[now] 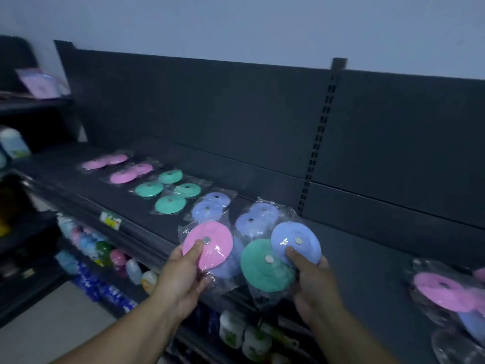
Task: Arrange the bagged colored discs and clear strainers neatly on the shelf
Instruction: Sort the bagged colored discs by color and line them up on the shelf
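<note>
You have one view only, from the wide-angle camera on your head, looking forward and down at the dark shelf (367, 258), which runs from far on the left to near on the right. It sits close: your left hand (181, 274) and right hand (315, 282) reach in from the bottom edge, and the wall (236, 22) fills the top.

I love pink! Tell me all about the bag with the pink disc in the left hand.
The pink-disc bag is clear crinkly plastic. Inside, a pink disc with a silvery centre stud overlaps a blue disc beneath. The left hand holds it, thumb on the pink face, over the front edge of the shelf.
</note>
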Tool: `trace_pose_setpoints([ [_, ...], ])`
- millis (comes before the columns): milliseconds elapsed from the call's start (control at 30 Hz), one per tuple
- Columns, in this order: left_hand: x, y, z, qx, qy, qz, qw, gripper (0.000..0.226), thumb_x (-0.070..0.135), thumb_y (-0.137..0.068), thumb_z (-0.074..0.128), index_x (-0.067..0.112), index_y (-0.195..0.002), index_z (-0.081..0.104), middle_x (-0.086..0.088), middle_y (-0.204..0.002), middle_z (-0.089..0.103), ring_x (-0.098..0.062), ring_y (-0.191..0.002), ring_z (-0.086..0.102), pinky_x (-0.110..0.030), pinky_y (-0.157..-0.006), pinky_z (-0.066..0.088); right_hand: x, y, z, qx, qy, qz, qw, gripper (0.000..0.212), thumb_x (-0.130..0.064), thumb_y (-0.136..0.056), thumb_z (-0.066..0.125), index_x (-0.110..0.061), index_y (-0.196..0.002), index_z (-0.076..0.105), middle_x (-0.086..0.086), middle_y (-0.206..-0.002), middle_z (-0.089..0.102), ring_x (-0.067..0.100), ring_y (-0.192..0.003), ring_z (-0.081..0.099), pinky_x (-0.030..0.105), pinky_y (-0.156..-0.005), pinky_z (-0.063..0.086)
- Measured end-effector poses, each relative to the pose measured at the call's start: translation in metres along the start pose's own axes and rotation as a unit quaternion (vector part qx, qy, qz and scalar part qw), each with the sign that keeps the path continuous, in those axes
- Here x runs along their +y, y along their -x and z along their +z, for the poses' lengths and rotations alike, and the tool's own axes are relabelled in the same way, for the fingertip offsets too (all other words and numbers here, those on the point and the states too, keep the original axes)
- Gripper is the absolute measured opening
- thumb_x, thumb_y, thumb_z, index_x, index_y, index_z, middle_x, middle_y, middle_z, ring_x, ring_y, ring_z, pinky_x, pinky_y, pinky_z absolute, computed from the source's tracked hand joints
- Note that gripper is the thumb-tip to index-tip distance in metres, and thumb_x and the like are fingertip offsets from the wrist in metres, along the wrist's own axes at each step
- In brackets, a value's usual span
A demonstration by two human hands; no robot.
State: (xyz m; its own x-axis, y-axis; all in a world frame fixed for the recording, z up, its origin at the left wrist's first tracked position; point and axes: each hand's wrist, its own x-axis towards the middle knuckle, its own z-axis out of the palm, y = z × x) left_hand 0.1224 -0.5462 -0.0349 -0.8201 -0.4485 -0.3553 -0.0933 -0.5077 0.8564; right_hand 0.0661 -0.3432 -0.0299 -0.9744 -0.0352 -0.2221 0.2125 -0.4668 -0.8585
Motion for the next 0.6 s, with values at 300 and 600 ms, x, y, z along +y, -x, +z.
trace_pose_setpoints([
  [300, 0.039, 0.009, -0.120, 0.068, 0.001, 0.022, 0.997, 0.018, 0.021, -0.098, 0.051, 0.020, -0.115, 0.053, -0.013, -0.099, 0.071, -0.026, -0.072, 0.065, -0.026, -0.044, 0.047, 0.085, 0.026, 0.138, -0.081, -0.035, 0.059, 0.994, 0.035, 0.001, -0.085, 0.064, -0.009, -0.118, 0.059, 0.016, -0.108, 0.071, 0.035, -0.098, 0.068, 0.053, -0.080, 0.056],
  [600, 0.058, -0.030, -0.129, 0.040, 0.005, 0.012, 0.999, 0.036, 0.048, -0.090, 0.057, 0.027, -0.118, 0.049, -0.015, -0.108, 0.070, -0.037, -0.079, 0.070, -0.038, -0.049, 0.055, 0.129, -0.001, 0.178, -0.078, -0.016, 0.109, 0.991, 0.035, 0.000, -0.084, 0.067, -0.012, -0.116, 0.059, 0.018, -0.107, 0.070, 0.040, -0.095, 0.068, 0.067, -0.075, 0.051],
])
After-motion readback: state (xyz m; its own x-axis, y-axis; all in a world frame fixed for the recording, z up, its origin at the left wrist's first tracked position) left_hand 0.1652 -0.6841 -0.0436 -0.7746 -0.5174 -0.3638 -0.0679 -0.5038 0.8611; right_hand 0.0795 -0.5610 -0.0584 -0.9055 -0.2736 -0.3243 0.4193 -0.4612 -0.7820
